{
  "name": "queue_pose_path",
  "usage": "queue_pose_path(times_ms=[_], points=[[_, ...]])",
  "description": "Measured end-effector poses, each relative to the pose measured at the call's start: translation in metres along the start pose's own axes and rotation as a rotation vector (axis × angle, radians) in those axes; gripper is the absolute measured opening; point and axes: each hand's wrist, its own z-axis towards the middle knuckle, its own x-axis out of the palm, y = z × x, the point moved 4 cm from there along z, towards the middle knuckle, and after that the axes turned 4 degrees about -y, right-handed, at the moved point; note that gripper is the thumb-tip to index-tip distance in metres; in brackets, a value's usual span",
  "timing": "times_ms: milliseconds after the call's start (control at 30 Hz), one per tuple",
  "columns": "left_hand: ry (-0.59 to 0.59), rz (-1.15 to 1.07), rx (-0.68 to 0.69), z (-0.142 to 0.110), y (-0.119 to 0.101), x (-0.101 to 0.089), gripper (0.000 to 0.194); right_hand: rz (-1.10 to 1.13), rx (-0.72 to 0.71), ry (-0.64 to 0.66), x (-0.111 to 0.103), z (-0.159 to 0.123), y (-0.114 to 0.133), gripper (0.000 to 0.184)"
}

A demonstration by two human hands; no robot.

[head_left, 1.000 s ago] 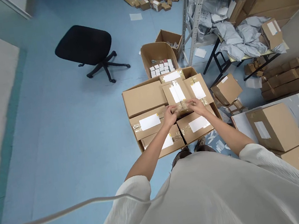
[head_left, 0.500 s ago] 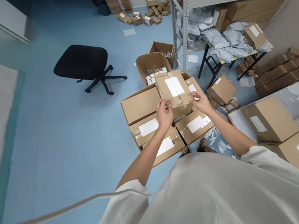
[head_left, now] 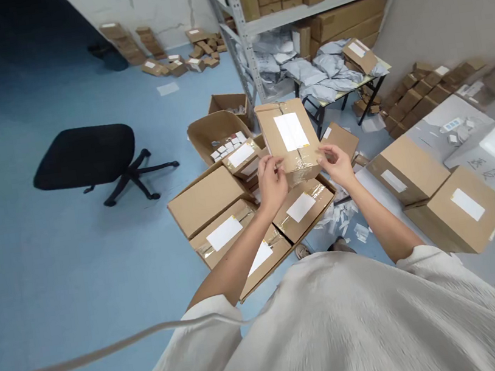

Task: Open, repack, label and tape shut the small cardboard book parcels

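Box (head_left: 288, 127) is being held up between both hands, over the far right part of the carton (head_left: 316, 214). Its white label (head_left: 291, 131) is facing up, and clear tape is shining along its near edge. My left hand (head_left: 274, 185) is pinching the near left corner and my right hand (head_left: 337, 165) is pinching the near right one, so the hands are staying apart with the box clamped between them; from here I am not seeing its underside.

In the carton, a plain lid (head_left: 207, 200) is filling the far left, and labelled parcels (head_left: 224, 233) are lying flat beside and in front of it. Just beyond, an open bin (head_left: 205, 131) is holding small white packs (head_left: 229, 144), and I am seeing a second bin (head_left: 215, 103) standing behind it.

Farther out on my left, a black chair (head_left: 87, 156) is standing on the blue floor (head_left: 84, 270). On my right, scraps (head_left: 339, 218) are littering the floor, and two big boxes (head_left: 467, 210) are sitting side by side. Ahead, grey bags (head_left: 327, 70) are heaping up on a table near the metal rack (head_left: 249, 56).
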Motion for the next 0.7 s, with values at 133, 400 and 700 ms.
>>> queue_pose_path(times_ms=[133, 400, 700], points=[[0.099, -0.059, 0.033, -0.007, -0.016, 0.055, 0.024, -0.032, 0.024, -0.099, -0.061, -0.015, -0.010, 0.052], [0.313, -0.138, -0.041, -0.058, -0.044, 0.183, 0.026, -0.140, 0.130, -0.223, -0.187, -0.067, -0.049, 0.041], [0.557, -0.101, -0.198, -0.146, -0.053, 0.301, 0.043, -0.294, 0.252, -0.249, -0.280, -0.127, -0.119, 0.031]])
